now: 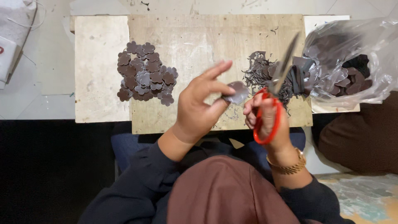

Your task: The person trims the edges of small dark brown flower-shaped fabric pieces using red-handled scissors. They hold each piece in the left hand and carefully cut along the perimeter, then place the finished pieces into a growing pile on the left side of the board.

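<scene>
Frame centre: left hand (199, 103) pinches a dark flower-shaped piece (237, 92); right hand (265, 114) grips red-handled scissors (277, 79), blades parted, pointing upper right, just right of the piece.

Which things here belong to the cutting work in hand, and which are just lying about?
In use:
left hand pinching a brown flower-shaped piece
right hand holding red-handled scissors
pile of cut flowers
heap of trimmings
clear bag of uncut pieces
wooden board

Lying about:
white cloth bag
brown cushion
</scene>
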